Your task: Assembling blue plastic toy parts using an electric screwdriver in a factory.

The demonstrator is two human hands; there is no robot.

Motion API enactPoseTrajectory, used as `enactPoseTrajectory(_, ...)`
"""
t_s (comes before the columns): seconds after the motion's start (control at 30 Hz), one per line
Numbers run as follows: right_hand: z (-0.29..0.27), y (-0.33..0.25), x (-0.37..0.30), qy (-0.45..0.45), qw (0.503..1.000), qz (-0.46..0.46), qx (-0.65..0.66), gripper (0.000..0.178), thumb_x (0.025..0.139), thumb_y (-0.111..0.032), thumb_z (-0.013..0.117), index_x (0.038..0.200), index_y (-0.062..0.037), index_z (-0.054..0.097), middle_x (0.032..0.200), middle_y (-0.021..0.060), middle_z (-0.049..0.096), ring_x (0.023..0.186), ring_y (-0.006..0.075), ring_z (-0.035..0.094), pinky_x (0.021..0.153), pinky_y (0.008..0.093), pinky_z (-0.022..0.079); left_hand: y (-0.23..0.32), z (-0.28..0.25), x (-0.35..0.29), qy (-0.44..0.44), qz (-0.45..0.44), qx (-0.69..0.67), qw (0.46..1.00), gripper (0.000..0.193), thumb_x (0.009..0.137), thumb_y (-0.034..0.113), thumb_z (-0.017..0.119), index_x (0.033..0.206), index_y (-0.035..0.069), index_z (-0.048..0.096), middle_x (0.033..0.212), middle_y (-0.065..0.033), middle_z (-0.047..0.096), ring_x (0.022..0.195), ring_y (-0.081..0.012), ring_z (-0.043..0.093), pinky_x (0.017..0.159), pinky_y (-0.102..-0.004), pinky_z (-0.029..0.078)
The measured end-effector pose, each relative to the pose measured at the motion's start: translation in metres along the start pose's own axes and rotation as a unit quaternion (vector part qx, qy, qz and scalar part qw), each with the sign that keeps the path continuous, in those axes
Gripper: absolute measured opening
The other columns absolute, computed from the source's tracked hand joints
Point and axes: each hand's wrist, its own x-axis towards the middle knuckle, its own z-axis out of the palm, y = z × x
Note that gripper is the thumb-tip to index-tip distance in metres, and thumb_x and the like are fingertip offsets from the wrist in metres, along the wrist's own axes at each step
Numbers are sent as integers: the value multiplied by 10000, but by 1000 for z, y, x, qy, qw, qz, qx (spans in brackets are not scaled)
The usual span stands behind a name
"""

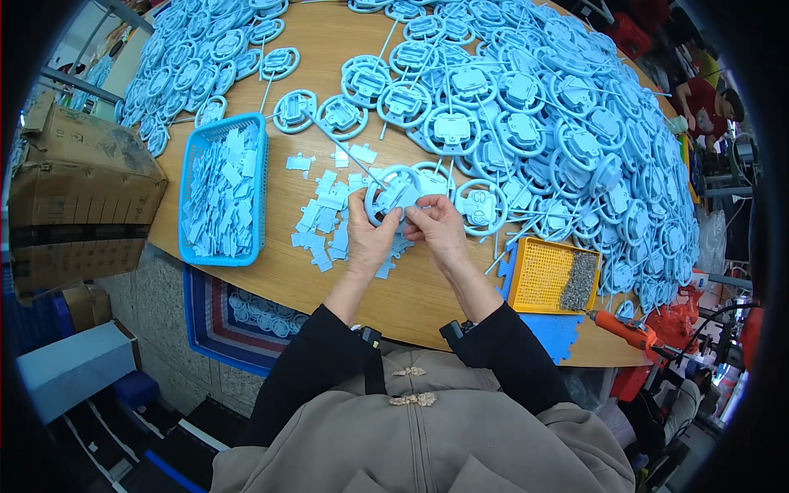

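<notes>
Between my hands, over the near middle of the table, is a light-blue plastic ring part (401,191) with a rectangular block in its centre and a thin rod pointing up and left. My left hand (371,237) grips its left rim, thumb on the front. My right hand (440,234) has thumb and forefinger pinched at the lower right of the same part; whether a smaller piece sits in that pinch is hidden. Loose flat light-blue covers (330,197) lie just left of my hands. Similar ring parts (481,207) rest close by on the right.
A large heap of ring parts (526,90) covers the far right. On the left stands a blue basket (263,177) of flat covers, beside a cardboard box (86,193). Near right: a yellow tray (534,275) with small screws (580,279), a blue foam mat (552,333), an orange electric screwdriver (626,330).
</notes>
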Motion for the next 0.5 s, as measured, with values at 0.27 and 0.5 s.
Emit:
enactPoseTrajectory(0.27, -43, -18, 2, -28, 998, -27, 40, 367, 882, -209, 646, 1153, 16, 541, 945, 60, 644, 799, 107, 608, 688, 246, 488, 17, 11, 13, -149, -63, -25, 987, 544, 788, 67, 701, 1220, -21, 382, 1126, -115, 527, 985, -136, 549, 811, -276, 484)
enactPoseTrajectory(0.5, -74, -19, -1, 79, 990, -105, 45, 370, 887, -254, 644, 1139, 3, 557, 912, 39, 638, 751, 88, 582, 647, 226, 469, 27, 61, 28, -192, -19, 89, 977, 607, 767, 129, 726, 1249, -31, 393, 1150, -179, 544, 998, -208, 589, 804, -320, 499)
